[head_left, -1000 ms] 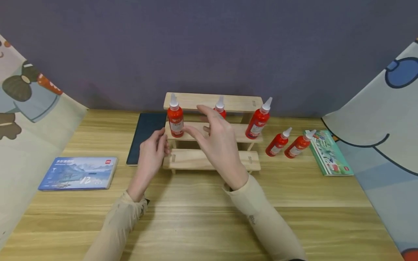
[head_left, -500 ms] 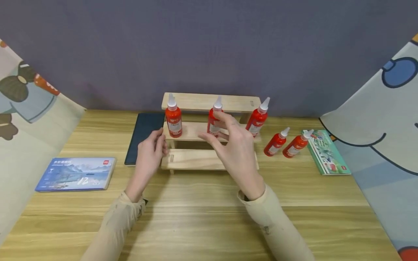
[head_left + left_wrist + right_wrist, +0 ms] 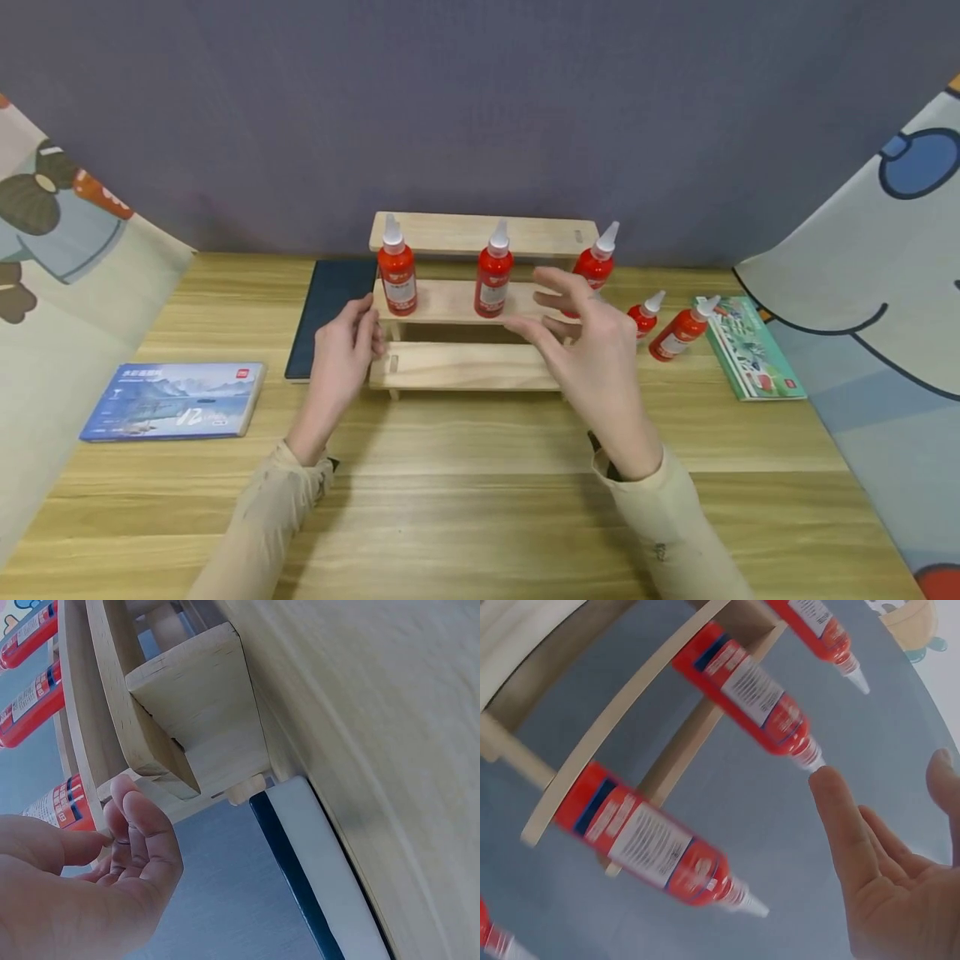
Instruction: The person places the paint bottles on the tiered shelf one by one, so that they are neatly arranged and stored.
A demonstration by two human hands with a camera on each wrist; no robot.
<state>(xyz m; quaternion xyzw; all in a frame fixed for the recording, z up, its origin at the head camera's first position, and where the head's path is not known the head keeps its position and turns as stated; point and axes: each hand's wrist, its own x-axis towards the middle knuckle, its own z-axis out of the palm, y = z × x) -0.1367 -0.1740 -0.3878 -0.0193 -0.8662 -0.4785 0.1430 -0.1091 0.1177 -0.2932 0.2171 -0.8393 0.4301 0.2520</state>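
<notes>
A three-tier wooden rack [image 3: 465, 367] stands against the back partition. On its middle tier are three upright red bottles with white pointed nozzles: left bottle [image 3: 397, 282], middle bottle [image 3: 493, 285] and right bottle [image 3: 594, 268]. My left hand [image 3: 342, 343] grips the left end of the middle tier, thumb and fingertips at the board's edge in the left wrist view. My right hand [image 3: 600, 358] is in front of the tier between the middle and right bottles, thumb and fingers apart, holding nothing. It hides the lower part of the right bottle.
Two more red bottles stand on the table right of the rack, the nearer-in bottle [image 3: 647, 318] partly behind my right hand, the outer bottle [image 3: 679, 335] beside a green book [image 3: 757, 350]. A dark flat book [image 3: 330, 287] and a blue landscape-printed box [image 3: 172, 400] lie left.
My right hand has moved rightward past the middle bottle toward the right one, uncovering the middle bottle. The left hand has kept its place at the rack's left end.
</notes>
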